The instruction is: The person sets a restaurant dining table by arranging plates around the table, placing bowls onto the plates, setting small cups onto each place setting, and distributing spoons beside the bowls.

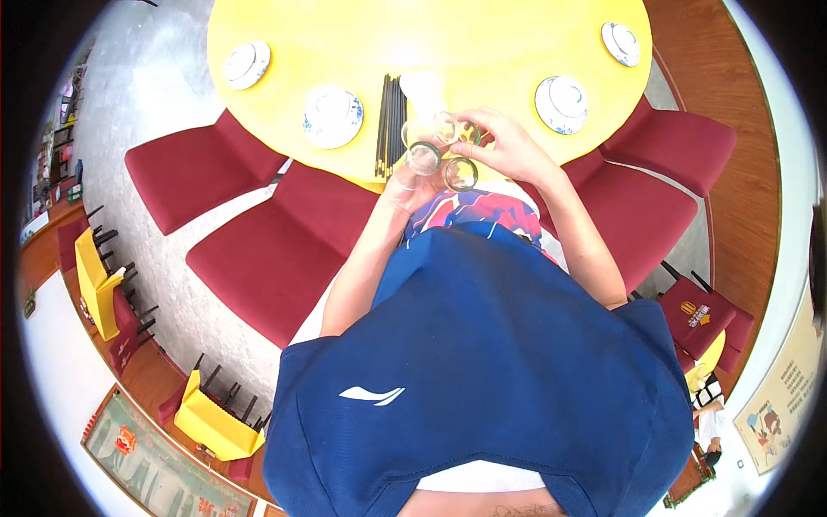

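Several clear drinking glasses are bunched together at the table's near edge, between my two hands. My left hand (412, 191) is closed around the lower part of the bunch, against a glass (424, 158) whose round rim faces me. A second glass (460, 175) sits just to its right, also rim toward me. My right hand (506, 148) reaches over from the right, with thumb and fingers closed on a glass (469, 133) at the far side of the bunch. Clear walls overlap, so some glass edges are hard to separate. Left of the glasses lies a row of black chopsticks (390, 125).
The round table has a yellow cloth (482, 52). Blue-and-white dish stacks stand on it, including one at left (333, 118) and one at right (562, 105). Dark red chairs flank me, left (267, 246) and right (633, 215). A white object (422, 86) stands beyond the glasses.
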The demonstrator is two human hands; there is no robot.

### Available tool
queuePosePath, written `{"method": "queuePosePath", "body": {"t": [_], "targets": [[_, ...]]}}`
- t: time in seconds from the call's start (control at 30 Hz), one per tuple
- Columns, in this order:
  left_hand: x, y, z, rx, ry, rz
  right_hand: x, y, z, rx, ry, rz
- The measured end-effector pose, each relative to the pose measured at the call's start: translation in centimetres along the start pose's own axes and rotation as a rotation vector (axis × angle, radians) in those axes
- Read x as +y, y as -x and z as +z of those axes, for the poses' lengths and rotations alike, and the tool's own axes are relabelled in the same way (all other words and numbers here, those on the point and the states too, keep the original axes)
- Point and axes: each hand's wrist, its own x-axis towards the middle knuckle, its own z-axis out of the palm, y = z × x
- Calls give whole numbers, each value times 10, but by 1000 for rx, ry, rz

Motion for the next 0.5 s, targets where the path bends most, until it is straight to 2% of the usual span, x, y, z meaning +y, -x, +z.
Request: {"method": "queuePosePath", "body": {"t": [0.07,0.17,0.33,0.47,0.5], "targets": [[1,9,-2,68,16,59,2,1,13,-17,-14,3],[-2,18,-21,54,51,85,1,4,28,-13,-86,-21],[-3,42,-23,40,55,179,2,17,40,-62,-281,118],[-26,67,-44,52,186,209,10,26,46,-155,-392,188],[-38,76,-48,47,206,287,14,27,47,-174,-435,191]]}}
